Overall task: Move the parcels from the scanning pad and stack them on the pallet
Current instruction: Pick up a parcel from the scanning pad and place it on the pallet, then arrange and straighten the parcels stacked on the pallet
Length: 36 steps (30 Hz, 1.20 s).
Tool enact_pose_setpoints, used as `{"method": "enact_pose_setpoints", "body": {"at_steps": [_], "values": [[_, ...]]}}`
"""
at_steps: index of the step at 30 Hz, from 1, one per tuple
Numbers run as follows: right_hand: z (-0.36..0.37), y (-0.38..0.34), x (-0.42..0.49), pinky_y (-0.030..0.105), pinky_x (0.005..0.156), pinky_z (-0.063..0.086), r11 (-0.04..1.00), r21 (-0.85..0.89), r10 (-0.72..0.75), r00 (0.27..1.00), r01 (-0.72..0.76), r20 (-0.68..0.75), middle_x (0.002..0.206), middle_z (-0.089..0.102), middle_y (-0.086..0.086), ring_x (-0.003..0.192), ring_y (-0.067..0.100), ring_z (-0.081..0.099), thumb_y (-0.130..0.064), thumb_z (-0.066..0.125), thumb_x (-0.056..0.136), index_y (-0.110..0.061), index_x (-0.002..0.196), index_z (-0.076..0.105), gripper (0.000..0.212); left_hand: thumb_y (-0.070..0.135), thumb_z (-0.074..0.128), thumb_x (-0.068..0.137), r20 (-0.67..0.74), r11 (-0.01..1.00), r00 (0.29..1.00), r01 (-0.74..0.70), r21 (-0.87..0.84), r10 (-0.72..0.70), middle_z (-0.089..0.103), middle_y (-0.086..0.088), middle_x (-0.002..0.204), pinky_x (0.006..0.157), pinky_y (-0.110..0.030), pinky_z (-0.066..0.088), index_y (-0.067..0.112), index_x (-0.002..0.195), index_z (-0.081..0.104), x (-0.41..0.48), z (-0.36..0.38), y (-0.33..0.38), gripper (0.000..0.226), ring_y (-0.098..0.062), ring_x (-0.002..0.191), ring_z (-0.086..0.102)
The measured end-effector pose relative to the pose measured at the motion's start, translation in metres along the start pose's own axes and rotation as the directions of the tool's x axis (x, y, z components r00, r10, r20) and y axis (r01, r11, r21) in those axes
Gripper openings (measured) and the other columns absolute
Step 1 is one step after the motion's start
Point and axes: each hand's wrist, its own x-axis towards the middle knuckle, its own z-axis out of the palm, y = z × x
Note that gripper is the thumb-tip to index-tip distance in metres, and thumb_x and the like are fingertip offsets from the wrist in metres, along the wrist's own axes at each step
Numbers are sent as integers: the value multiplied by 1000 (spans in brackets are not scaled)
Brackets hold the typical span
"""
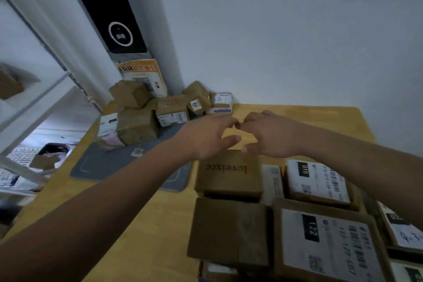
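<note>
Several brown cardboard parcels (137, 125) are heaped at the far end of the grey scanning pad (100, 162), against the wall. My left hand (206, 135) and my right hand (270, 135) hover side by side over the table, fingertips nearly touching, both empty with fingers spread. They sit just beyond a brown parcel printed "loveixcc" (229, 174). That parcel belongs to a flat layer of stacked parcels at the lower right, including one labelled 010 (318, 181) and one labelled 122 (327, 247). The pallet beneath them is hidden.
A yellow wooden table (146, 220) carries everything. A black scanner column (114, 20) with an orange notice (144, 75) stands at the back. White shelving (34, 98) runs along the left. A grey wall closes the back and right.
</note>
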Motion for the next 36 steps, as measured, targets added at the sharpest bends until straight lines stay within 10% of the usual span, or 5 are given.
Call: {"method": "enact_pose_setpoints", "body": {"at_steps": [11,20,25,31,36], "values": [[-32,-123,172,47,87,50,994,111,12,995,-23,99,114,65,11,100,26,61,-30,59,88,-11,113,63,31,24,54,90,-46,957,988,133,-257,-149,52,-6,134,90,-43,49,25,142,38,-46,1,-186,55,-28,118,53],[18,-178,306,33,73,45,953,275,56,965,-127,255,88,56,-8,78,9,52,-28,57,91,-31,88,56,5,30,56,90,73,891,933,358,-279,-352,47,-11,137,89,-43,49,22,143,37,-68,47,-346,57,-31,113,55],[45,-187,355,44,104,40,908,309,176,928,-281,327,130,52,13,121,28,50,-22,59,93,-6,131,50,43,29,56,90,77,792,848,519,-322,-525,43,-14,135,89,-43,46,15,136,44,-65,69,-414,50,-36,114,53],[58,-189,402,19,79,45,766,511,289,919,-390,268,128,53,9,103,17,56,-20,56,96,-7,142,38,51,30,55,90,144,709,796,592,-383,-588,43,-18,129,91,-49,47,15,139,34,-46,89,-459,55,-42,110,52],[71,-188,432,35,96,41,513,720,365,878,-467,309,142,42,1,119,20,48,-17,58,95,-18,151,21,67,28,59,88,131,684,786,595,-421,-604,52,-15,122,93,-48,46,17,139,36,-34,105,-474,56,-39,110,53]]}}
